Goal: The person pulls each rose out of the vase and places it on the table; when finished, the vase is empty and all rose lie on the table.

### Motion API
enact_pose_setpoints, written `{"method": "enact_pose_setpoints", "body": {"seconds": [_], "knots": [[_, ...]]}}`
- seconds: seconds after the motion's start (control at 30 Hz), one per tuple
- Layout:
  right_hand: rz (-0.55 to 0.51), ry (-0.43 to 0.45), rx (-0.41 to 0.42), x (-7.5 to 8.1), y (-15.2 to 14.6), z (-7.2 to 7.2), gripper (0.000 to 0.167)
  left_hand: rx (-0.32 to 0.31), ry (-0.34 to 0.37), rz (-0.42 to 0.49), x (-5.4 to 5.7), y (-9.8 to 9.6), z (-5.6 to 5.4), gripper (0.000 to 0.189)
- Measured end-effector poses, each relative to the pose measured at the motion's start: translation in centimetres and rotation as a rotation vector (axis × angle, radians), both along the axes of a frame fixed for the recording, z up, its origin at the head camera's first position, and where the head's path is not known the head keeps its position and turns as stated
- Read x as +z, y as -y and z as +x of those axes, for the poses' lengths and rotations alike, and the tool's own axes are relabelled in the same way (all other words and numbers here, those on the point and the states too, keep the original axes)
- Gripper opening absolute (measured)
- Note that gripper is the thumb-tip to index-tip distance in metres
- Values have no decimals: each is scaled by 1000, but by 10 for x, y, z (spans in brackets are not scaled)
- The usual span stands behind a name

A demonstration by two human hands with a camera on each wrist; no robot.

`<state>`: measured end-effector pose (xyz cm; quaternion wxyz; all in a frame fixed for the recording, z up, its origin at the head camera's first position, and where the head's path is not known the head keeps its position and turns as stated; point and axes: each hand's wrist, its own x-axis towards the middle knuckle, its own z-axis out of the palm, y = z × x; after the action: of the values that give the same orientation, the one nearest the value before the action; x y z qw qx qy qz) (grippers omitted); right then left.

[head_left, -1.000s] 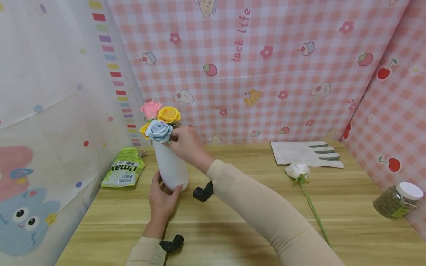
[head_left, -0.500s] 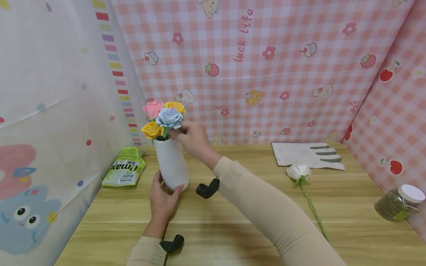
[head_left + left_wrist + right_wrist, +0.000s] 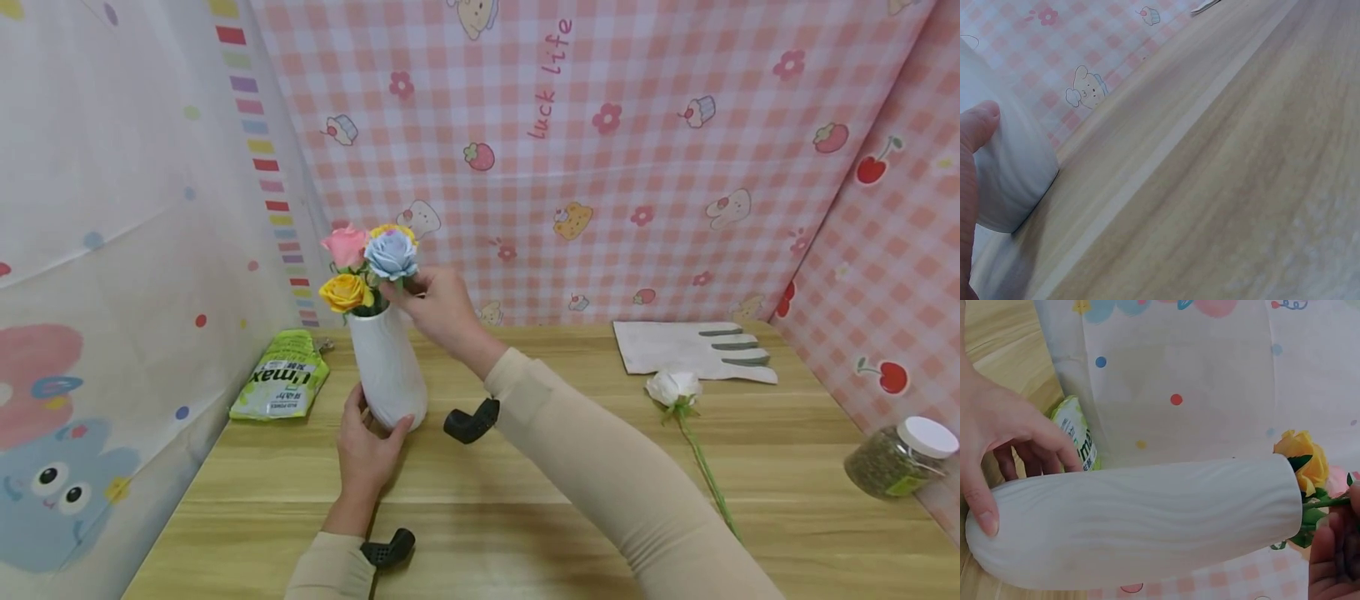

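Observation:
A ribbed white vase stands on the wooden table with artificial roses in its mouth. My left hand holds it low down, thumb at the front and fingers round the far side. Just above the rim, my right hand pinches the green stem of a blue rose. Beside that bloom are a pink rose and a yellow rose lower at the front. Another yellow rose is mostly hidden behind the blue one. In the left wrist view, the thumb presses the vase's side.
Left of the vase lies a green snack bag. A white rose with a long stem lies at the right, near a white glove. A white-lidded jar stands at the right edge. Patterned cloths hang behind and at the sides.
The blue rose has moved right and upward with my right hand, uncovering the front yellow rose and the vase's rim. My left hand has stayed on the vase.

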<state>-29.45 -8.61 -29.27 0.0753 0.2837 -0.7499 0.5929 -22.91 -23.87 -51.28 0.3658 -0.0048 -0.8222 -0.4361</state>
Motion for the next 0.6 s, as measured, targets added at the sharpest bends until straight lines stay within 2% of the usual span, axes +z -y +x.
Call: {"method": "enact_pose_setpoints", "body": {"seconds": [0.17,0.27,0.43,0.6], "knots": [[94,14,-34,-3,-2,0,20,-3,7,7,-1,0,0,86],[134,-22,-55,-4,-2,0,18,-1,5,4,-1,0,0,86],[121,-94,-102,-1,-4,1,26,5,12,-2,0,-1,1,86],[83,-96,-118,5,-9,5,26,7,22,5,1,0,1,86]]}}
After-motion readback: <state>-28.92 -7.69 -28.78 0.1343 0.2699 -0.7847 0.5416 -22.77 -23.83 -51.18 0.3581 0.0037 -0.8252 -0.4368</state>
